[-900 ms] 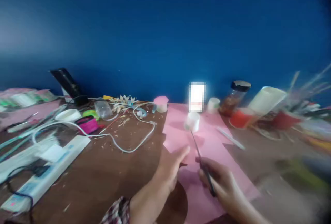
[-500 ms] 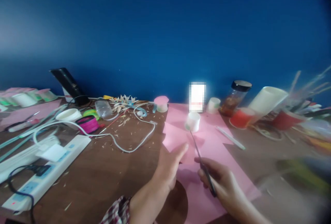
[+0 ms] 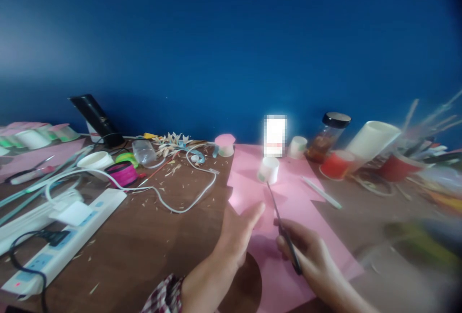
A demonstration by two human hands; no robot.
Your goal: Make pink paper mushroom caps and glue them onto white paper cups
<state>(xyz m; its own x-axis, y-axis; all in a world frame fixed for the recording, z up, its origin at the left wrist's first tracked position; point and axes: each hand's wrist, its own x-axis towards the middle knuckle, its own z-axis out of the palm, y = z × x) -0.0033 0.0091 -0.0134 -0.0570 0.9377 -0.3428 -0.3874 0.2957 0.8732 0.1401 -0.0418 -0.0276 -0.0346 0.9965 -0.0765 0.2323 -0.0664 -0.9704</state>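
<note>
Two bare hands sit above pink paper [image 3: 274, 274] spread on a brown counter [image 3: 173, 255]. Right hand [image 3: 305, 243]: fingers closed round a slim dark tool [image 3: 288, 245], thin end pointing forward, away from the body; tip lines up with the foot of a white cup [image 3: 270, 171] ahead of both hands, contact uncertain. Left hand [image 3: 236, 236]: thumb stretched toward the tool, other fingers mostly hidden; cannot tell whether they grip the paper. Plaid cuff [image 3: 164, 296] behind that hand. Paper's edge curves inward just right of the left wrist, brown showing there. Ahead and right of the right hand: a pale stick [image 3: 321, 191] lying on the paper's edge and, farther out, a dark-lidded jar [image 3: 330, 139]. Left of the left hand: looping white cable [image 3: 173, 211]; well apart, a power strip [image 3: 39, 260].
</note>
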